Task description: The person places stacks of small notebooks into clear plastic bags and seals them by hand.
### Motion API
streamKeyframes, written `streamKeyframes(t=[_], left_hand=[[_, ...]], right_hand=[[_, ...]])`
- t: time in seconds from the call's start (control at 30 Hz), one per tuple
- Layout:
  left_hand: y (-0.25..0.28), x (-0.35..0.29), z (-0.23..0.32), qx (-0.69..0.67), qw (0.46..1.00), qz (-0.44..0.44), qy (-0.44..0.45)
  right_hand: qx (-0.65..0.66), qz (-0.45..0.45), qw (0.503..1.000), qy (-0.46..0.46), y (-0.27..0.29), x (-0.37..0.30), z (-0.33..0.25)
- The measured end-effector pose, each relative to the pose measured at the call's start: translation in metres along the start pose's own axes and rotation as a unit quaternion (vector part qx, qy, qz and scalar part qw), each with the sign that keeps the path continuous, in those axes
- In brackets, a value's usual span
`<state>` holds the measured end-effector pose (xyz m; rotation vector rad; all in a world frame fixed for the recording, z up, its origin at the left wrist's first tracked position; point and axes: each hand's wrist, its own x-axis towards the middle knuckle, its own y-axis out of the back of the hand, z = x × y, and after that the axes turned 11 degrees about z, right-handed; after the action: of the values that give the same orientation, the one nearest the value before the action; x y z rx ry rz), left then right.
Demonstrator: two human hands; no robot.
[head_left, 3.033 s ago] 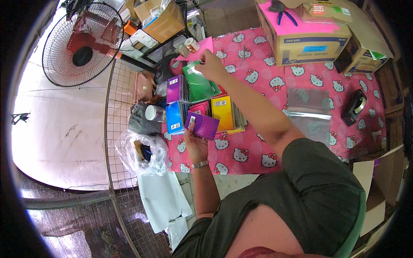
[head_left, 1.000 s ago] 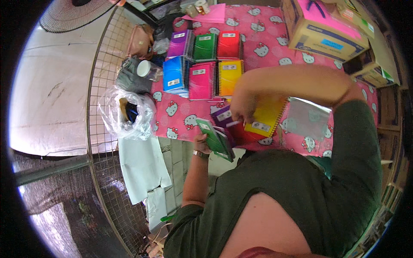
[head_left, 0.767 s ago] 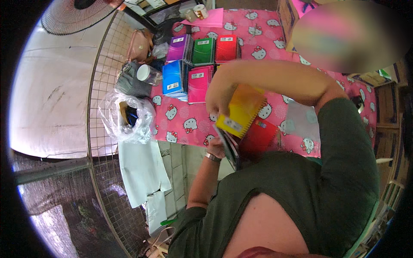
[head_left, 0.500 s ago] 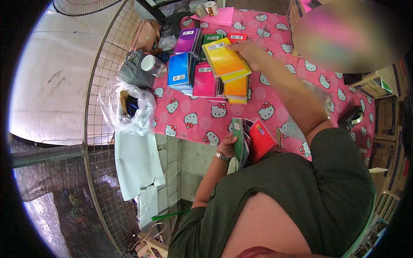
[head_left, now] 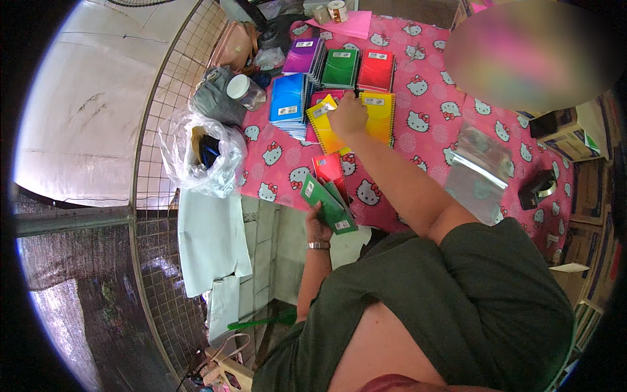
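My left hand [head_left: 318, 225] grips a fanned bunch of spiral notebooks over the table's near edge: green notebooks [head_left: 330, 206] with a red notebook [head_left: 328, 168] behind them. My right hand [head_left: 347, 117] is closed on the edge of a tilted yellow notebook [head_left: 321, 124], between the yellow stack [head_left: 380, 124] and the pink stack [head_left: 326, 95], which is mostly hidden. Around it stand stacks of blue notebooks [head_left: 288, 98], purple notebooks [head_left: 303, 55], green notebooks [head_left: 341, 68] and red notebooks [head_left: 376, 70].
A pink patterned cloth [head_left: 418, 122] covers the table. At left are a plastic bag [head_left: 228, 160], a white-lidded jar [head_left: 247, 91] and a grey bag [head_left: 214, 98]. Clear plastic sleeves [head_left: 480, 173], a black tape dispenser [head_left: 537, 189] and a cardboard box [head_left: 571, 130] are at right.
My right hand has come nearer and lower with the yellow notebook, uncovering the green and red stacks. My left hand has shifted left and turned its bunch, showing a green cover in front.
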<state>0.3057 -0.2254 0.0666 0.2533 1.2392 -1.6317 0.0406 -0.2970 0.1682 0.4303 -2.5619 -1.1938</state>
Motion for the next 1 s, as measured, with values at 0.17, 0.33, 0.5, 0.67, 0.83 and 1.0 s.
streamKeyframes(t=[0.17,0.33,0.5,0.67,0.83,1.0], left_hand=[[-0.008,0.021,0.024,0.025,0.999,-0.019,-0.023],[-0.018,0.027,0.031,0.035,0.998,-0.031,-0.039],[-0.015,0.018,0.037,0.075,0.995,-0.042,-0.049],[-0.028,0.006,0.029,-0.073,0.993,-0.093,-0.019],[-0.032,-0.006,0.029,0.037,0.994,-0.015,-0.099],[-0.04,-0.025,0.025,0.079,0.994,0.009,-0.08]], right_hand=[[0.154,-0.069,0.981,-0.1,0.005,0.027,-0.002],[0.376,-0.19,0.891,-0.168,0.015,0.043,0.013],[0.528,-0.273,0.772,-0.226,0.066,0.047,0.031],[0.346,-0.341,0.873,0.048,0.077,-0.014,0.013],[0.244,-0.159,0.937,0.191,0.004,-0.02,-0.032],[0.165,-0.105,0.98,-0.022,-0.026,0.026,-0.066]])
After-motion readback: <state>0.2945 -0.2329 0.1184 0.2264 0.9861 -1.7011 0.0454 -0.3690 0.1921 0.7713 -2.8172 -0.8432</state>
